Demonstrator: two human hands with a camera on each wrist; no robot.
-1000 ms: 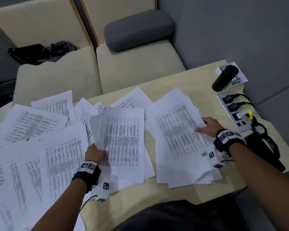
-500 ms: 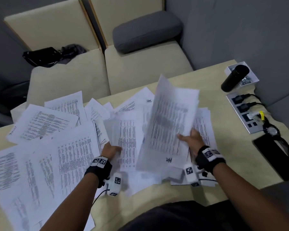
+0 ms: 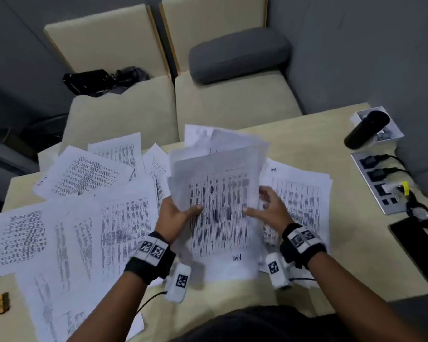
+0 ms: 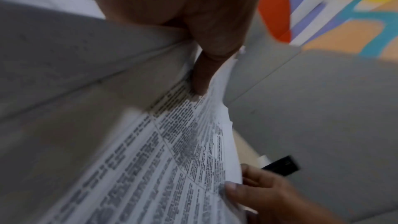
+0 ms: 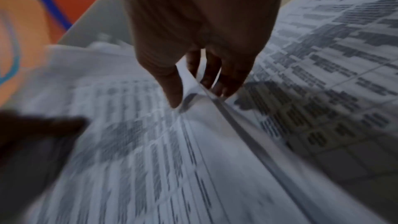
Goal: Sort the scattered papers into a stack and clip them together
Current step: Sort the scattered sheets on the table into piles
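Held bundle (image 3: 215, 193): thin, limp white printed sheets, raised over pale matte desk (image 3: 307, 280). Left hand (image 3: 174, 214) grip pinches left edge; right hand (image 3: 269, 209) pinches right edge. 2 brass-coloured binder clips (image 3: 0, 303) lie at the desk's left edge.

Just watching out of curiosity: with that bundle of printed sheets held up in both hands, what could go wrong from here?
The bundle of printed white sheets looks fanned and uneven, so pages might slip from the left hand or right hand. Loose printed papers overhang the beige table's near edge and could slide off.
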